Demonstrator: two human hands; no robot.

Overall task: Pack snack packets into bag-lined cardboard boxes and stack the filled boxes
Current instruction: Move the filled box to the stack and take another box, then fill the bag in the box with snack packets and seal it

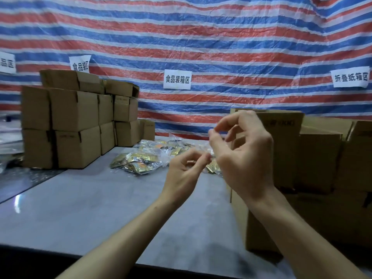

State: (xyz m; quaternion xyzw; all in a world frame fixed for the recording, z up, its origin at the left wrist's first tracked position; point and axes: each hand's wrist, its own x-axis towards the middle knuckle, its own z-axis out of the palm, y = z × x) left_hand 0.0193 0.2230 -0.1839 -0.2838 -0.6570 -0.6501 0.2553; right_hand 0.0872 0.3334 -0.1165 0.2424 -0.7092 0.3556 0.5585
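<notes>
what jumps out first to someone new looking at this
Two raised hands mid-frame: the left hand and right hand pinch a thin clear plastic bag. Behind them a pile of shiny snack packets lies on the grey table, with stacked cardboard boxes at far left.

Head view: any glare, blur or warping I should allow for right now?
Head view: the wide angle bows the tarp stripes; a small glare spot lies on the table at left; the near edge is dark; the frame is soft throughout, so the clear bag pinched by the left hand and right hand barely shows.
</notes>
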